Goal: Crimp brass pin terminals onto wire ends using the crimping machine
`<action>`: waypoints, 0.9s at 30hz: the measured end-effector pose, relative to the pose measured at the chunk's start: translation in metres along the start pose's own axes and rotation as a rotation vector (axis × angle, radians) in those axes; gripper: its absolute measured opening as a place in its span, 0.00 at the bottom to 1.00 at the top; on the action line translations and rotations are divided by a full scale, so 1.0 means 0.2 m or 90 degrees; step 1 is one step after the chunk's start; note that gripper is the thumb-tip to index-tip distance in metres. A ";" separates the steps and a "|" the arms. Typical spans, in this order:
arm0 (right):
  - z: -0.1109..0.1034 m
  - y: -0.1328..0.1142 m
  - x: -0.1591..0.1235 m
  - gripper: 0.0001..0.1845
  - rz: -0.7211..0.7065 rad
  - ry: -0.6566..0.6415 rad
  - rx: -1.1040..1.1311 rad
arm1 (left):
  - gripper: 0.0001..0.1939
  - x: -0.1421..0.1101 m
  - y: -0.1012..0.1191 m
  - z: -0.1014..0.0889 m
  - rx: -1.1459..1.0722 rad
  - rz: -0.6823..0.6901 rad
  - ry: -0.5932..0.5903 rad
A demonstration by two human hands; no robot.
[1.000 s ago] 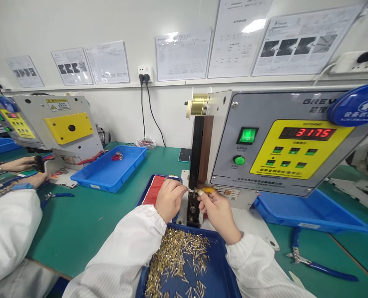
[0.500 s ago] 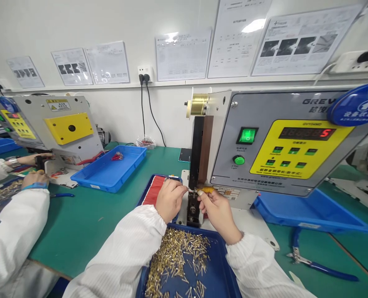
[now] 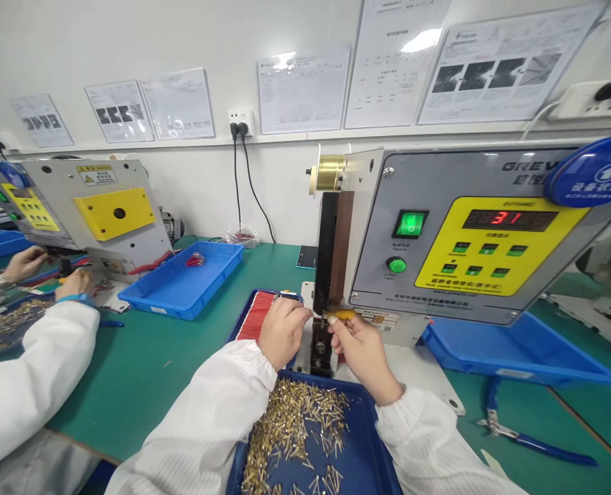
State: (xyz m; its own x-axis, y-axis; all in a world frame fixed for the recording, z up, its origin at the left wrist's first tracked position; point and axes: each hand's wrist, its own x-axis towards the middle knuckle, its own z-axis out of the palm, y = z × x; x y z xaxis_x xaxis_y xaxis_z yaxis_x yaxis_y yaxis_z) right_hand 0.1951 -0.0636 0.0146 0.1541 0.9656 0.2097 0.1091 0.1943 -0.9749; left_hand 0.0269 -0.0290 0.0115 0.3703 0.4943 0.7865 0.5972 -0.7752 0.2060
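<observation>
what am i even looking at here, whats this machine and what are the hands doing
One camera worn on a person's head looks down at their hands. The left hand pinches a thin part and the right hand a yellow part, both at a bench machine with a yellow panel and red display. Below sits a blue tray of brass pins, beyond it red wires. Blue-handled pliers lie on the green bench. A co-worker's hand works at left.
</observation>
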 end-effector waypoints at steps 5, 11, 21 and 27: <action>0.00 -0.01 0.00 0.23 -0.006 0.000 0.001 | 0.11 0.00 0.00 0.00 -0.003 0.000 0.000; 0.00 -0.02 0.00 0.20 0.012 0.000 0.000 | 0.11 0.00 0.00 0.00 -0.002 0.002 -0.001; 0.00 -0.01 -0.01 0.18 0.022 -0.004 0.016 | 0.09 0.00 -0.01 0.00 0.004 0.009 -0.004; 0.00 -0.02 -0.01 0.18 0.022 -0.003 0.018 | 0.09 0.00 -0.01 0.00 0.008 0.012 -0.003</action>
State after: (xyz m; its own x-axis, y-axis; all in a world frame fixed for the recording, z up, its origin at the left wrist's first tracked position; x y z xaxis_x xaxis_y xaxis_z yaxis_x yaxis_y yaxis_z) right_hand 0.1943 -0.0653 0.0177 0.1530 0.9725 0.1758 0.0767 0.1657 -0.9832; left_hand 0.0267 -0.0273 0.0116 0.3849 0.4820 0.7871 0.5989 -0.7793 0.1844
